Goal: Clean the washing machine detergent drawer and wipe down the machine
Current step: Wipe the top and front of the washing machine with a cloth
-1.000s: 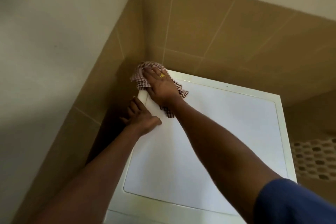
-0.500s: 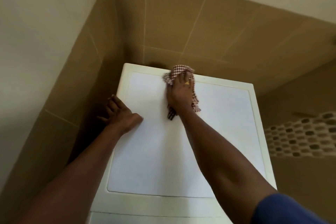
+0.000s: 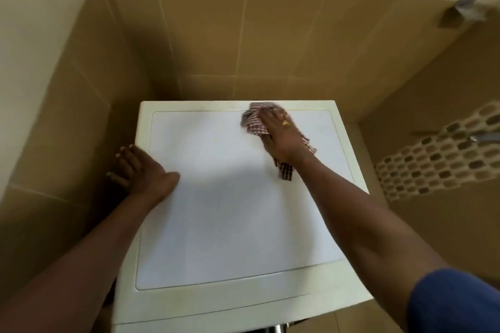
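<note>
The white washing machine top (image 3: 230,211) fills the middle of the view, seen from above. A red-and-white checked cloth (image 3: 253,123) lies on its far right part, near the back edge. My right hand (image 3: 281,134), with a gold ring, presses flat on the cloth with straight fingers. My left hand (image 3: 143,170) rests on the left edge of the top, fingers reaching over the side. The detergent drawer is out of sight.
Tan tiled walls (image 3: 243,40) close in behind and to the left of the machine. A band of mosaic tiles (image 3: 443,154) runs along the right wall, with a metal fitting (image 3: 484,138) sticking out. A narrow dark gap (image 3: 108,197) lies along the machine's left side.
My right hand has slid the cloth from the back left corner rightward along the back edge. My left hand stayed on the left edge. The camera has turned right.
</note>
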`<state>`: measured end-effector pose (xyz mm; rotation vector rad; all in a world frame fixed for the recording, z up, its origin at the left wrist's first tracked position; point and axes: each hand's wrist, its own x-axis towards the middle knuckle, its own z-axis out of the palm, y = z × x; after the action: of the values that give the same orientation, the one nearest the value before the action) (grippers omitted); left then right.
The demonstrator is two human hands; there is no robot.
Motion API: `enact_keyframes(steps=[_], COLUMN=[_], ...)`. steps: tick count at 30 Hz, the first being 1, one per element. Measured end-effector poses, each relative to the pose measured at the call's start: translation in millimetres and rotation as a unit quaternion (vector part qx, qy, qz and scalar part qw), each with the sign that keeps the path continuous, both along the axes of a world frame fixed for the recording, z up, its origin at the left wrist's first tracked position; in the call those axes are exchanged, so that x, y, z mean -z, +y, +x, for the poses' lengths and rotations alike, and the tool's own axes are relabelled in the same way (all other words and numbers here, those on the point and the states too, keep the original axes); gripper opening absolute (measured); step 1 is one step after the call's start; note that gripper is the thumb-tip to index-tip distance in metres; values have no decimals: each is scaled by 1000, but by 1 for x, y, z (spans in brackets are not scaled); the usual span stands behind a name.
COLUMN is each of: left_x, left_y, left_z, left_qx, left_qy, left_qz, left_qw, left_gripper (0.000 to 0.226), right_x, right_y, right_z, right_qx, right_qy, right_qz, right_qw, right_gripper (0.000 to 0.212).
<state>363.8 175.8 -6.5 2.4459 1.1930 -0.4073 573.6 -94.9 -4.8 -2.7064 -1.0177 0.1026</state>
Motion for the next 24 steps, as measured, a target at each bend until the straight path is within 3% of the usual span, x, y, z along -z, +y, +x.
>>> enact_keyframes(steps=[2,3,7,9,13,15,18,19,22,24], left_x=[-5,-10,-22,-20,-5,4,14,16,21,23], left_y=[-28,-47,-123,-143,-153,-153,-151,-151,-153,-154], left_z=[13,23,73,91,112,112,109,109,110,110], left_qx=[121,173,317,368,374,382,395,397,395,393], left_qy=[-42,-59,-74,-63,-31,-18,-13,-10,-5,-5], left_qz=[68,70,8,-24,-71,-63,-47,-46,-28,-21], left_qw=[989,981,946,927,924,922,917,917,918,919], left_gripper=[120,116,103,101,98,103,108,108,109,108], right_x=[2,2,10,10,11,13,15,14,10,10], right_y=[-14,-13,-26,-59,-74,-65,-91,-102,-106,-86], right_z=[5,2,-22,-13,14,9,6,18,54,61], right_qx=[176,207,-21,-8,223,157,-51,-51,124,187], right_qy=[17,24,-19,-21,32,8,-2,-5,7,20], right_qz=[-4,-17,-1,0,-38,-39,-36,-37,-41,-41], right_qw=[984,978,1000,1000,973,987,998,998,991,981], right_gripper=[62,63,60,61,63,62,62,62,62,63])
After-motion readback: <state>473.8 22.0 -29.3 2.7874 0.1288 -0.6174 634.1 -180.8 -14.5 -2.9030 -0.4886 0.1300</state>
